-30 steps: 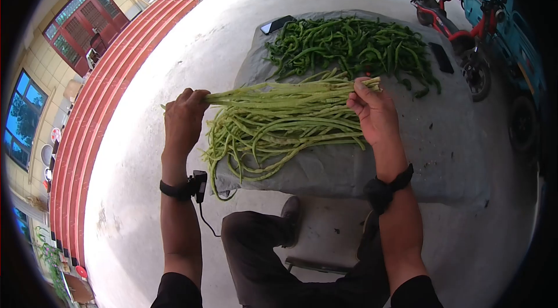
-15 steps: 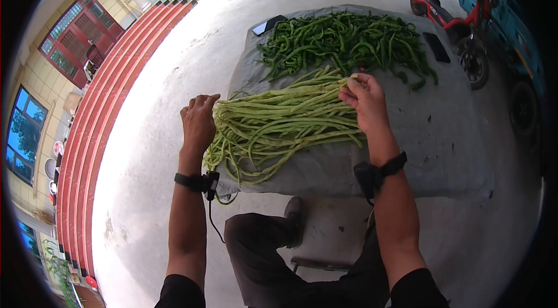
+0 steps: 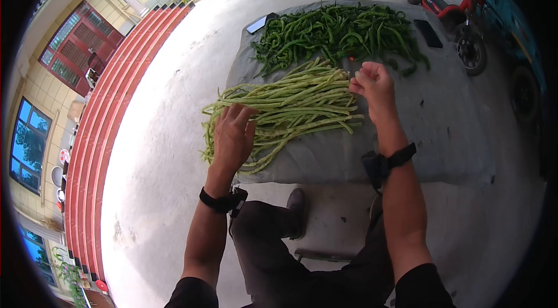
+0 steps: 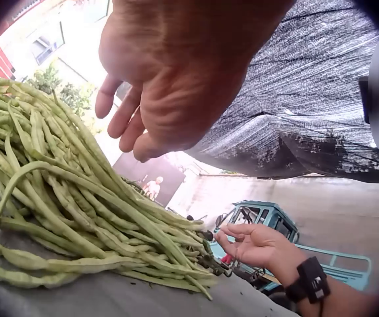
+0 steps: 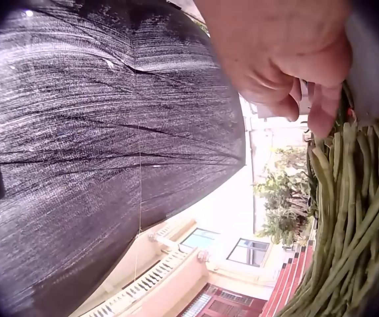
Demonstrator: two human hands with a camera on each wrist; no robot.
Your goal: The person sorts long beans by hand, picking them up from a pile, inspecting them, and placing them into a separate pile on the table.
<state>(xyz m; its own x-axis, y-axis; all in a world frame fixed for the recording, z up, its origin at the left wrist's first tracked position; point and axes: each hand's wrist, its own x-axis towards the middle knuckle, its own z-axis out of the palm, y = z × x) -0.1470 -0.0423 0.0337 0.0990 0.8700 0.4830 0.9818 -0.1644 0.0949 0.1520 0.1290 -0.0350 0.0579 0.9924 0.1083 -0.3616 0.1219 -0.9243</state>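
A long pile of pale green yardlong beans (image 3: 302, 101) lies across the grey cloth (image 3: 418, 127), stems roughly parallel. My left hand (image 3: 233, 138) is over the left part of the pile, fingers loosely bent with nothing between them; in the left wrist view the beans (image 4: 64, 191) lie below the fingertips. At the beans' right end hovers my right hand (image 3: 376, 88), its thumb close to loosely curled fingers and no bean seen between them. The right wrist view shows its fingertips right by the bean ends (image 5: 348, 145).
Behind the beans spreads a heap of green chili peppers (image 3: 340, 34). One phone (image 3: 261, 23) lies at the heap's left, a dark phone (image 3: 428, 33) at its right. A red scooter (image 3: 442, 8) and blue vehicle (image 3: 505, 17) stand at right; red steps (image 3: 125, 110) rise at left.
My left hand lets go of the beans' left ends and moves right over the pile. My right hand releases the right ends and lifts slightly away. The lifted beans now lie on the pile.
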